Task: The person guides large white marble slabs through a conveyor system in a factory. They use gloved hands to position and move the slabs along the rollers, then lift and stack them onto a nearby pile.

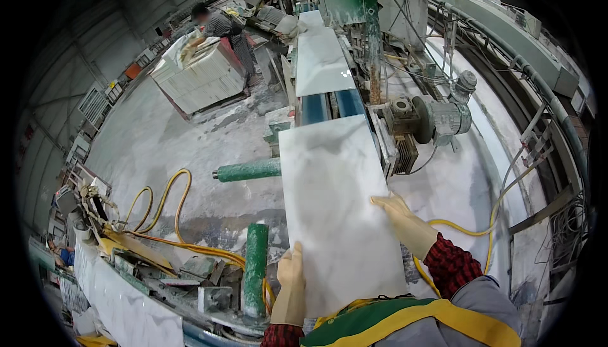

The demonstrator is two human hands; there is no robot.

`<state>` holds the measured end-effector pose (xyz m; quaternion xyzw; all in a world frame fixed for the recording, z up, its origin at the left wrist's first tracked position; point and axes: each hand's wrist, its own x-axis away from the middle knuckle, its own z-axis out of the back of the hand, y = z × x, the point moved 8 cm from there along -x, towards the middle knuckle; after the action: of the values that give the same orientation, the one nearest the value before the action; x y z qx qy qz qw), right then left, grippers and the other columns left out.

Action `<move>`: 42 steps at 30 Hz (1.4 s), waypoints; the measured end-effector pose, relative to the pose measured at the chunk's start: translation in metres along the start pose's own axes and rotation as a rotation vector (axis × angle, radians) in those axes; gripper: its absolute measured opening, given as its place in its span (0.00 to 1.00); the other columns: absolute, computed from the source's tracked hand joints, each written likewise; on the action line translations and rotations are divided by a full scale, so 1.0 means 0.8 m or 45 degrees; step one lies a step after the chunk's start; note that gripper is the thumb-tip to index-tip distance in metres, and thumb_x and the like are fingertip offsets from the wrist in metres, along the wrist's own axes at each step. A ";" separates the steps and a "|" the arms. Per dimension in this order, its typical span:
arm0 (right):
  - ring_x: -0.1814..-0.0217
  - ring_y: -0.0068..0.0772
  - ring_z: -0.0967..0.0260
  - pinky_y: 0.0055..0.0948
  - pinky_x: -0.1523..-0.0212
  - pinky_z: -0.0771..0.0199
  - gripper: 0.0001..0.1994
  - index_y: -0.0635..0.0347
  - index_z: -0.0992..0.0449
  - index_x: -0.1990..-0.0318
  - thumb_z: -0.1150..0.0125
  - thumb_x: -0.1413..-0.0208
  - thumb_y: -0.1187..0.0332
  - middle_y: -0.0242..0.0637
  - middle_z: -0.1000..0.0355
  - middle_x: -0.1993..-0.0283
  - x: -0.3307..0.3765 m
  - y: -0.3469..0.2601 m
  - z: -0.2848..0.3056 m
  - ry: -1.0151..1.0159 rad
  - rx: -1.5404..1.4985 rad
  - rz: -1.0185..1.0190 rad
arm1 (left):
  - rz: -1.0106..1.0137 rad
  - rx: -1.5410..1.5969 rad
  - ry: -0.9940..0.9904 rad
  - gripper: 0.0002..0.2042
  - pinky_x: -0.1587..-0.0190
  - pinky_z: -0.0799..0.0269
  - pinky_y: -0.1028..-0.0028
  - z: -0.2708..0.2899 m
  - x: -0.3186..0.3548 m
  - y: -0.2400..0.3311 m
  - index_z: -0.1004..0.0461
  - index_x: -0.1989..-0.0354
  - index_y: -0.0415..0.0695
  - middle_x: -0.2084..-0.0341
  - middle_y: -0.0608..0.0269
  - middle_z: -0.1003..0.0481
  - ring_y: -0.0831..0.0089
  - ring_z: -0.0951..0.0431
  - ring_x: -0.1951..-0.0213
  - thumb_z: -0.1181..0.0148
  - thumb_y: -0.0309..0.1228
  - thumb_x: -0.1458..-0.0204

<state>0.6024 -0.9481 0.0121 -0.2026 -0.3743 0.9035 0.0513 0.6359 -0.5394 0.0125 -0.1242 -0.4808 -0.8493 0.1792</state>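
A long white marble slab with faint grey veining and a polished face lies in front of me, its far end at the near end of a conveyor. My left hand, in a pale glove, grips the slab's left edge near my body. Farther up, my gloved right hand is closed on the right edge, fingertips over the top face. Beneath the slab, the fingers are partly hidden. Ahead, another white slab rests on the conveyor, with blue belts showing between the two slabs.
A grey motor stands right of the conveyor. On the left are a green roller, a green post and yellow hoses along the floor. Farther back, a person leans over a stack of slabs.
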 end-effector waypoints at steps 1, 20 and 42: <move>0.36 0.41 0.20 0.47 0.38 0.18 0.30 0.64 0.24 0.30 0.24 0.35 0.62 0.46 0.19 0.36 -0.012 -0.001 0.007 0.016 0.001 -0.076 | 0.019 0.004 -0.057 0.37 0.43 0.23 0.62 -0.011 -0.009 0.014 0.13 0.43 0.35 0.53 0.50 0.12 0.59 0.14 0.51 0.37 0.64 0.33; 0.23 0.47 0.30 0.44 0.21 0.32 0.26 0.65 0.29 0.24 0.48 0.29 0.79 0.50 0.25 0.28 -0.200 0.005 -0.006 -0.360 -0.198 -0.591 | -0.010 -0.252 -0.465 0.34 0.32 0.28 0.49 -0.143 -0.281 0.154 0.18 0.33 0.47 0.41 0.42 0.15 0.38 0.19 0.38 0.50 0.64 0.28; 0.47 0.38 0.22 0.45 0.50 0.18 0.39 0.67 0.21 0.33 0.28 0.34 0.38 0.45 0.19 0.45 -0.131 0.116 -0.067 -0.134 -0.772 -1.482 | 0.061 0.437 -0.386 0.19 0.58 0.27 0.68 -0.211 -0.375 0.176 0.20 0.52 0.40 0.65 0.66 0.22 0.76 0.25 0.62 0.32 0.46 0.33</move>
<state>0.7252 -1.0049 -0.0525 0.0718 -0.6627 0.5914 0.4538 0.9605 -0.6959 -0.0788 -0.2294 -0.6366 -0.7222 0.1434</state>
